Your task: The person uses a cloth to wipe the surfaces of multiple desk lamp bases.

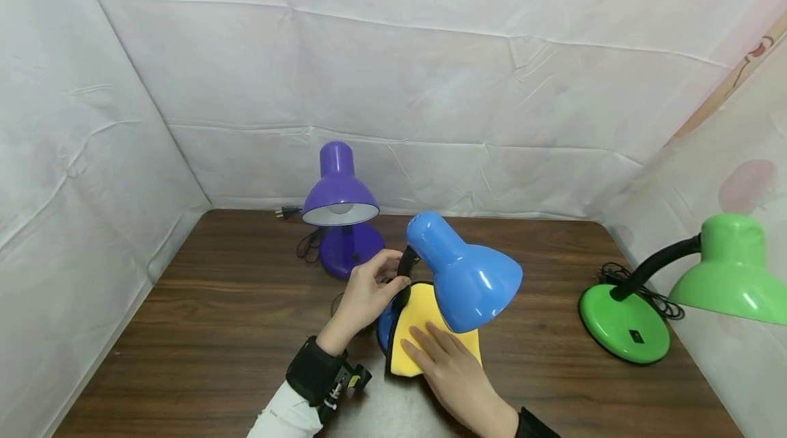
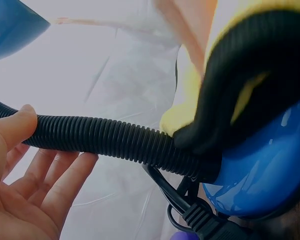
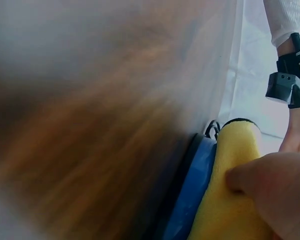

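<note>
A blue desk lamp [image 1: 473,281] with a black ribbed gooseneck [image 2: 105,135] stands in the middle of the table. My left hand [image 1: 367,296] holds that gooseneck between thumb and fingers, partway up toward the shade. Over the lamp's round blue base [image 2: 270,160] lies a yellow cloth [image 1: 418,318] with a black edge. My right hand [image 1: 453,373] rests on the cloth, fingers spread and fairly straight, below the shade. In the right wrist view the thumb presses into the cloth [image 3: 225,205] beside the base's rim. Most of the base is hidden under the cloth.
Behind and to the left stands a purple desk lamp [image 1: 341,195] with its cord and plug beside it. A green desk lamp [image 1: 624,323] is at the right edge, its black cord [image 1: 664,301] coiled behind it. White sheeting [image 1: 393,83] encloses the brown wooden table [image 1: 203,329].
</note>
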Motion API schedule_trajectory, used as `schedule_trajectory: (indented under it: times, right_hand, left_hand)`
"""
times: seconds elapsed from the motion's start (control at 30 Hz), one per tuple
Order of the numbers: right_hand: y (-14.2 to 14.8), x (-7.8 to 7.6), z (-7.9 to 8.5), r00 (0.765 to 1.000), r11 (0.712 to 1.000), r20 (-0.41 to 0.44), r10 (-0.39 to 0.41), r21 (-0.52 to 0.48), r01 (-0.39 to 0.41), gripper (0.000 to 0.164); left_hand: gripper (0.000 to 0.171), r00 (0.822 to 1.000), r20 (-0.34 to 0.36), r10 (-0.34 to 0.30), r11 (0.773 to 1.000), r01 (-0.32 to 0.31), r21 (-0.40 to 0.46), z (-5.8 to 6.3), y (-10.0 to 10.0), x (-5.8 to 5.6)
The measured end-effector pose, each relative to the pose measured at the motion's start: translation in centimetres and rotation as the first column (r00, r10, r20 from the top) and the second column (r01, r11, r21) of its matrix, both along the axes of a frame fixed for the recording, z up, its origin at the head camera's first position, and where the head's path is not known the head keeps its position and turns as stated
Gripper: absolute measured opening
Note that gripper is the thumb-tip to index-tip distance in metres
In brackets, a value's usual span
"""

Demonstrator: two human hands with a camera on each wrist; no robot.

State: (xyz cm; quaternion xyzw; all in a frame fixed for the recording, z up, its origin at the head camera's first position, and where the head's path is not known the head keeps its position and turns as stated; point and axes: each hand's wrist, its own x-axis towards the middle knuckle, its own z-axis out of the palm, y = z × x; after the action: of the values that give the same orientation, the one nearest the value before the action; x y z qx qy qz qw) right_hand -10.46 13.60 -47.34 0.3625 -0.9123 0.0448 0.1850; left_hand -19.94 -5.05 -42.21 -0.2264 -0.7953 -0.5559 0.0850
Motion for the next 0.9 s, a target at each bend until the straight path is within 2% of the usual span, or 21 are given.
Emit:
schedule_trajectory:
  times: [0.13,0.43,0.7,0.9]
  right_hand:
    - [-1.1,-0.7,0.2,0.999,0.999,-0.019,-0.036,-0.012,0.036,0.045]
    - [-2.2,-1.5,0.5,0.996,0.995,-0.024,-0.087,0.037,0.088,0.041]
    - [-1.3,-0.7,0.6,0.995,0.995,0.043,-0.090,0.052,0.088,0.041]
    - [-0.1,0.5,0.8,0.995,0.995,0.061,-0.073,0.068,0.068,0.041]
  left_hand:
    - [0.028,1.000,-0.001,0.003,1.000,-0.003,-0.006,0.0,0.0,0.0]
    - [0.029,1.000,0.005,0.006,1.000,-0.006,-0.018,-0.2,0.1,0.0]
    - [0.028,1.000,-0.001,-0.006,1.000,0.006,0.002,-0.3,0.1,0.0]
    - [0.029,1.000,0.000,0.027,1.000,-0.027,0.000,-0.3,0.0,0.0]
